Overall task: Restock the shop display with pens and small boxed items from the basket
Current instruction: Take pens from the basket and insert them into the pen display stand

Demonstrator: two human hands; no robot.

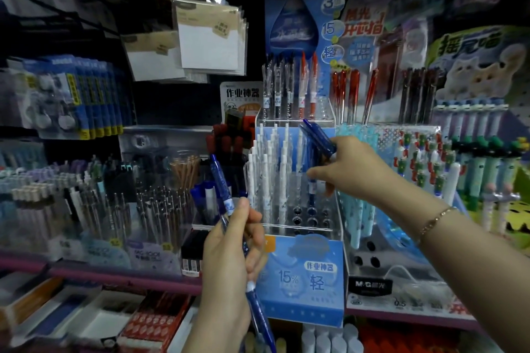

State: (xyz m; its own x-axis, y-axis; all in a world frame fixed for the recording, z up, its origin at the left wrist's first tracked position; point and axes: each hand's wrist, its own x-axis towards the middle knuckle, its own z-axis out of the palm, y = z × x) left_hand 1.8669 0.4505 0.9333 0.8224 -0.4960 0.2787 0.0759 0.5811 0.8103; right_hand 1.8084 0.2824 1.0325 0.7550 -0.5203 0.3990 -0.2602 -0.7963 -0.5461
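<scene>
Nearest the viewer, the left hand [229, 249] grips a small bunch of dark blue pens [228, 209], fingers curled round the barrels; the pens run steeply from below the palm up past the thumb. The right hand [348, 170], a thin chain bracelet [436, 219] on its wrist, reaches further in and holds several more blue pens [319, 139] against the palm, their ends pointing up and left, while thumb and forefinger pinch a single blue pen [312, 186] standing upright over the holes of the display. The two hands are apart, each closed on pens.

Just behind them stands the clear acrylic pen stand [338, 209] on a light blue printed carton [304, 281]. Its lower tier holds a cluster of white pens [268, 180] on the left; dark holes show on the right. Its upper tier carries black and red pens [289, 86] before a blue header card [298, 20].

The stand sits on a pink-edged shelf [94, 274]. To the left are trays of assorted pens [114, 203]; to the right, teal novelty pens [487, 163] and a cat-printed display card [481, 66]. Below the shelf edge lie flat boxes [94, 321], blurred. On the dark back wall hang packets of white notepaper [210, 40] and blue blister packs [74, 97]. The basket cannot be made out.
</scene>
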